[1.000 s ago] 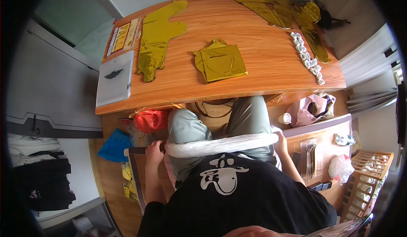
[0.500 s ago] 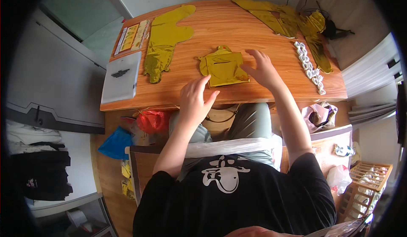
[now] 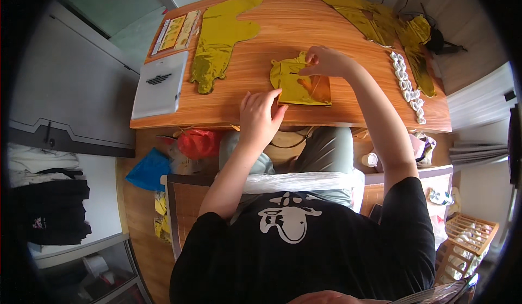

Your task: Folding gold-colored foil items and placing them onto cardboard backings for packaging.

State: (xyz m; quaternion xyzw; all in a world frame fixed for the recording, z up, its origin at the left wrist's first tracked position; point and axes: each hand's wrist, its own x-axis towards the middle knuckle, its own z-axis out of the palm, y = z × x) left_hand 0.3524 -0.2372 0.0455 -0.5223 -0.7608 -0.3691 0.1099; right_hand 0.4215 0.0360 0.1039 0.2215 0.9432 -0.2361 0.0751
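On the wooden table before me lies a folded gold foil balloon point(image 3: 296, 90), roughly square at its near part, with a rounded tabbed part at the far left. My left hand point(image 3: 258, 114) is at its near left corner, thumb and forefinger apart, fingertips by the edge. Above the far right part of the foil, my right hand point(image 3: 331, 63) hovers with bent fingers and a gap between thumb and forefinger. Nothing shows between the fingers of either hand. A flat, unfolded gold foil balloon point(image 3: 225, 38) lies to the left.
More gold foil balloons point(image 3: 375, 24) lie at the far right, beside a row of small white rolls point(image 3: 405, 84). At the left are a pale flat case point(image 3: 156, 86) and printed cards point(image 3: 176, 32). Below the table's near edge are a red bag point(image 3: 198, 142) and a blue bag point(image 3: 149, 169).
My right hand has moved left, from beside the folded foil to above its far part. The left hand remains near the near left corner. The whole view has shifted slightly.
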